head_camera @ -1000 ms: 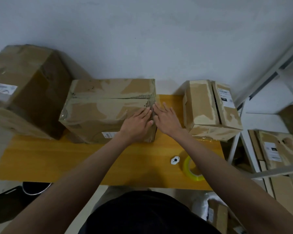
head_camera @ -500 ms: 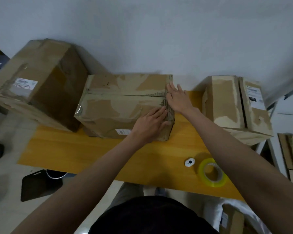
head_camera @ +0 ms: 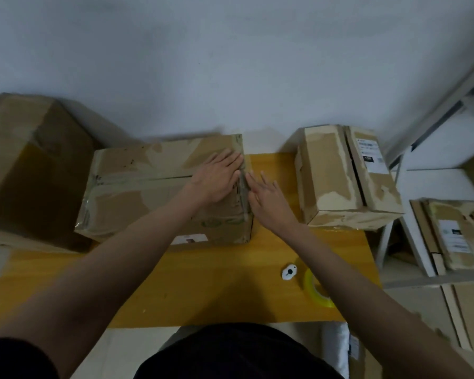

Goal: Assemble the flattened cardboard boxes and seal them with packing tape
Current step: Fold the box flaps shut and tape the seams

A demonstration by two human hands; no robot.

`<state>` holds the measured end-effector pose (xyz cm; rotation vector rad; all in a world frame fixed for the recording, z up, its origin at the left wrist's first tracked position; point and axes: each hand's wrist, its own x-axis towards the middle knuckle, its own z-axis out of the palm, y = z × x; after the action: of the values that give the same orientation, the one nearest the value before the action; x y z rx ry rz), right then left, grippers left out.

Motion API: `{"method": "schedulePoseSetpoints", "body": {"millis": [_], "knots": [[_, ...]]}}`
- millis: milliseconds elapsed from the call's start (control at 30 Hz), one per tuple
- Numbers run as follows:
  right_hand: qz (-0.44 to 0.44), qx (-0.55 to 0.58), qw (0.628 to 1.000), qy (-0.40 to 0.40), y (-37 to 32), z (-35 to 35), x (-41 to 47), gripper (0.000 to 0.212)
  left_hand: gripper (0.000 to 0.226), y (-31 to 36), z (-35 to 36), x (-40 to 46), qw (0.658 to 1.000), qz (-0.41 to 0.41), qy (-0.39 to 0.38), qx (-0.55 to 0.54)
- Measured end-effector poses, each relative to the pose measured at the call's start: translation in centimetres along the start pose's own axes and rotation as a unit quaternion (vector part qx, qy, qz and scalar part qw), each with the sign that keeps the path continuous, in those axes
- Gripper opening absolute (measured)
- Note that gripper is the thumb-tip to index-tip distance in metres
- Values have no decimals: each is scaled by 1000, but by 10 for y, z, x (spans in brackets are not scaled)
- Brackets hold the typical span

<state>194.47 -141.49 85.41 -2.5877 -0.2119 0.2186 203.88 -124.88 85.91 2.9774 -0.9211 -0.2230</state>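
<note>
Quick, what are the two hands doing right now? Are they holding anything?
Left hand: open, fingers flat, pressing on top of the middle cardboard box.
Right hand: open, fingers straight, against the box's right end; holding nothing.

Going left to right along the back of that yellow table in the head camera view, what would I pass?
Big dark box → middle box → left hand → right hand → small labelled box → shelf rack.
</note>
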Motion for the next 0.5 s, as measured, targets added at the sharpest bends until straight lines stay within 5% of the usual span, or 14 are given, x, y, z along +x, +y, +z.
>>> {"method": "schedulePoseSetpoints", "body": {"millis": [333,500], "knots": [[18,55,997,49,-10,-2,38,50,71,-39,-17,61,999,16,-36,27],[49,196,977,74,-13,-7,71,47,77,-47,-11,66,999,24,-43,-24]]}}
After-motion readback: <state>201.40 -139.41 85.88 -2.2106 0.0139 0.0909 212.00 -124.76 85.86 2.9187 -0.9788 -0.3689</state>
